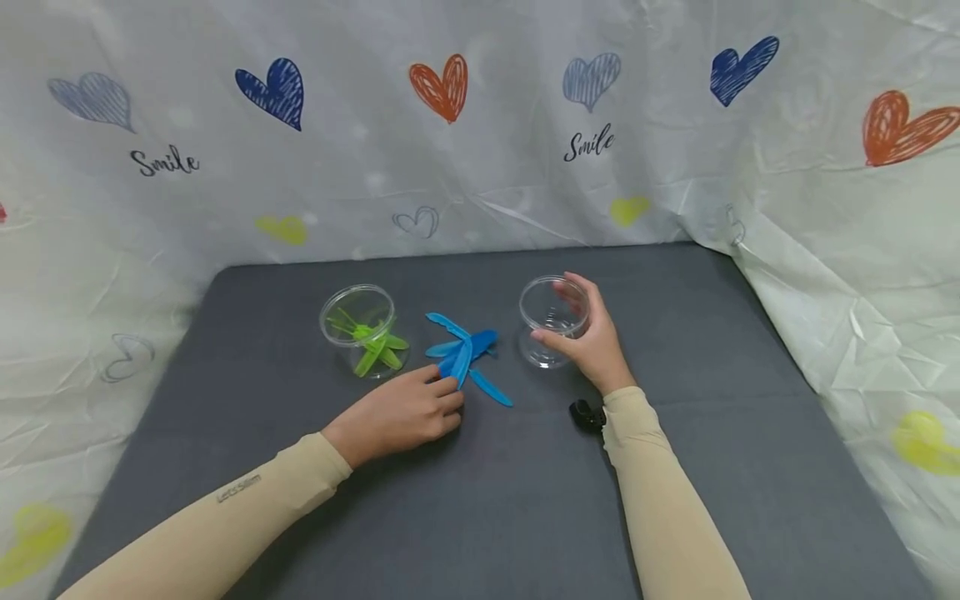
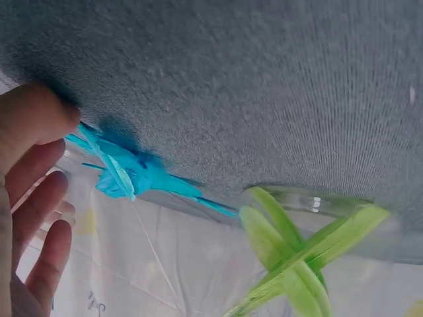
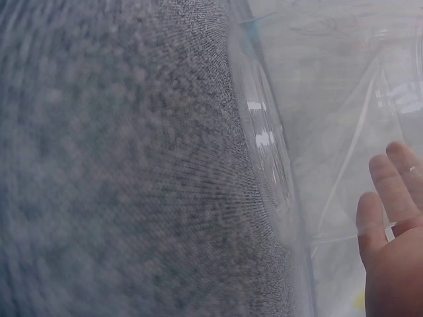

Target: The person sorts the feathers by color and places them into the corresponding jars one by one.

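On the table, the right hand grasps a clear cup; left of it stands a second cup. Between them lies a blue toy, pinched by the left hand; the second cup holds a green toy.

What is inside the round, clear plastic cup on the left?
The cup holds a bright green figure with long, flat blades, visible through the clear wall. Whatever its overlapping blades cover cannot be seen.

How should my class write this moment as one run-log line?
Left hand: pinches blue figure; Right hand: holds right clear cup; Green figure: inside left clear cup
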Tool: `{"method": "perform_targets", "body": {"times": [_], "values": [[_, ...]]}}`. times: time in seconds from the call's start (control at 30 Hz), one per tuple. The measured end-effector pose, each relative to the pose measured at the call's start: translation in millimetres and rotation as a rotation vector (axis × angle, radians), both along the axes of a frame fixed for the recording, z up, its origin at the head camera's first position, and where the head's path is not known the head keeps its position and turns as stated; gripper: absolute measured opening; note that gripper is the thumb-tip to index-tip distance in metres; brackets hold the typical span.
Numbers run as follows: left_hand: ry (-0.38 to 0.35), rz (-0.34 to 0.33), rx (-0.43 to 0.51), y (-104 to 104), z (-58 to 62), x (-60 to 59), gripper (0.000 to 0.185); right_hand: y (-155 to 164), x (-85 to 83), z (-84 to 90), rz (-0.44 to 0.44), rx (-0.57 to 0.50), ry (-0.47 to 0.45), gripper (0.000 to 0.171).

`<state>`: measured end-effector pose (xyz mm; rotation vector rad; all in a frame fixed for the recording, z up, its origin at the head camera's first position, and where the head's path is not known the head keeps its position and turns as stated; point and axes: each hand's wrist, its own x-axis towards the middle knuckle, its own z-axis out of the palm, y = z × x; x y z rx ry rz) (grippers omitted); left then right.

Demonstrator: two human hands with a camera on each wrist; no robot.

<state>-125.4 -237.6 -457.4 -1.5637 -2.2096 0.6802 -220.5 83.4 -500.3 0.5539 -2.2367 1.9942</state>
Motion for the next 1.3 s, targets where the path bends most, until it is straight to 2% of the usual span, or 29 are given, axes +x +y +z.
{"method": "perform_targets", "body": {"times": [0.17, 0.5, 0.6, 0.7, 0.8, 0.93, 1.17, 1.3], "values": [[0.013, -0.04, -0.008, 4, -1.0, -1.8, 0.009, 2, 0.7, -0.8, -0.003, 0.001, -0.004, 0.096], [-0.004, -0.054, -0.079, 12, 2.3, -11.0, 0.006, 3, -2.1, -0.2, -0.01, 0.022, 0.002, 0.095], [-0.004, -0.063, -0.071, 16, 1.5, -13.6, 0.007, 3, -2.0, -0.9, -0.006, 0.026, -0.001, 0.095], [-0.033, -0.061, -0.022, 18, -0.3, -16.3, 0.006, 3, -2.3, -0.9, -0.002, 0.031, -0.002, 0.096], [-0.088, -0.045, 0.086, 21, 1.3, -22.0, 0.008, 3, -2.8, -1.1, 0.0, 0.038, -0.002, 0.096], [-0.209, -0.011, 0.325, 25, 11.5, -31.6, 0.009, 2, -2.9, -1.9, -0.004, 0.032, 0.004, 0.096], [-0.463, 0.088, 0.768, 30, 37.8, -45.3, 0.011, -1, -5.4, -1.8, 0.023, 0.022, 0.015, 0.096], [-0.639, 0.159, 0.978, 39, 46.6, -54.2, 0.014, 3, -5.7, -1.4, 0.001, 0.02, 0.015, 0.096]]}}
